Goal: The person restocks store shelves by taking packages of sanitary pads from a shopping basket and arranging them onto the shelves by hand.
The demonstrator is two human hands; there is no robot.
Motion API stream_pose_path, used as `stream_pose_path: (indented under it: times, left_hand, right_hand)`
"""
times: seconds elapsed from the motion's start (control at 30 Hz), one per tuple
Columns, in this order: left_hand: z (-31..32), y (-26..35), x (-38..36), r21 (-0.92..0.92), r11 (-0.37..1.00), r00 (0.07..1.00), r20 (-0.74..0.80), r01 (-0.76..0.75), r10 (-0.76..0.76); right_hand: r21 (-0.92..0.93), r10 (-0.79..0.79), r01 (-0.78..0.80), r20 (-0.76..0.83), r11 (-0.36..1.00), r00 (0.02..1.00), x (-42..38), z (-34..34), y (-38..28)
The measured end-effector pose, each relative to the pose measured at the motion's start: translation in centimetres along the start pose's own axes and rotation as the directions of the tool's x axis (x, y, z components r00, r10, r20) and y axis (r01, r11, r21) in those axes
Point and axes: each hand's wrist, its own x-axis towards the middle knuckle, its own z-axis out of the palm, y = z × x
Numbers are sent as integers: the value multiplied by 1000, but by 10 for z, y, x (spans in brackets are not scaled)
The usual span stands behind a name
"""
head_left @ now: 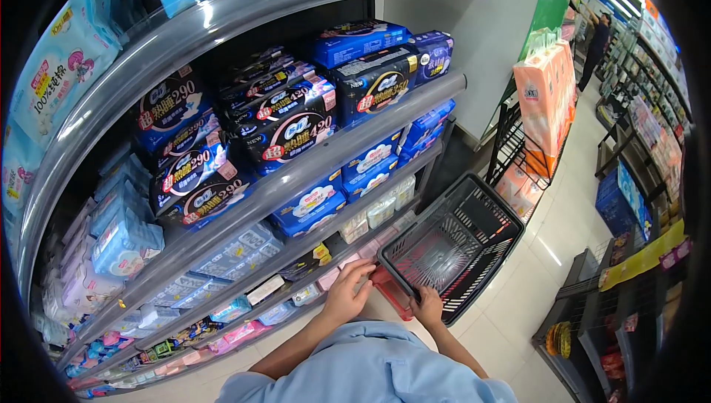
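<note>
My right hand [427, 304] is closed around the near rim of a black slotted shopping basket [511, 214], which hangs tilted in front of me. A red bar [392, 293], probably the basket's handle, shows between my two hands. My left hand [349, 292] is just left of the basket's near corner, with its fingers stretched out and nothing in them. It lies close to the lower shelf of small packs [327, 278]. Black and blue packs of sanitary pads [290, 130] fill the shelf above and beyond it.
Curved grey shelf rails [296, 173] run along my left, with light blue packs [129, 236] at the far left. Past the basket, a wire rack holds orange tissue packs [544, 92]. A person [595, 47] stands down the tiled aisle [552, 251]. Dark display racks [585, 307] line the right.
</note>
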Motion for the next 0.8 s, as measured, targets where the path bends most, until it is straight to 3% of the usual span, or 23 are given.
stream_pose_path:
  times: [0.1,0.27,0.47,0.5,0.63,0.73,0.8]
  left_hand:
    - [-10,-9,-2,-51,997,996,66,63,-60]
    - [-26,-23,1,-68,997,990,139,37,-27]
    - [-48,-44,9,-113,993,964,267,40,-9]
    - [-51,-48,12,-78,996,965,256,-32,51]
    - [-65,-42,19,-104,995,960,280,5,25]
    - [-70,-44,21,-129,992,961,276,14,22]
    - [-67,-55,20,-130,992,964,263,0,34]
  right_hand:
    - [-31,52,-51,21,998,998,6,5,-3]
    - [-62,111,-105,96,993,989,13,7,-2]
    - [-83,288,-279,139,957,947,8,13,4]
    - [-89,288,-279,119,956,950,8,11,0]
    - [-141,300,-281,138,949,944,8,15,1]
    - [-18,339,-350,295,937,893,20,3,8]
    - [28,277,-296,278,955,920,38,-12,7]
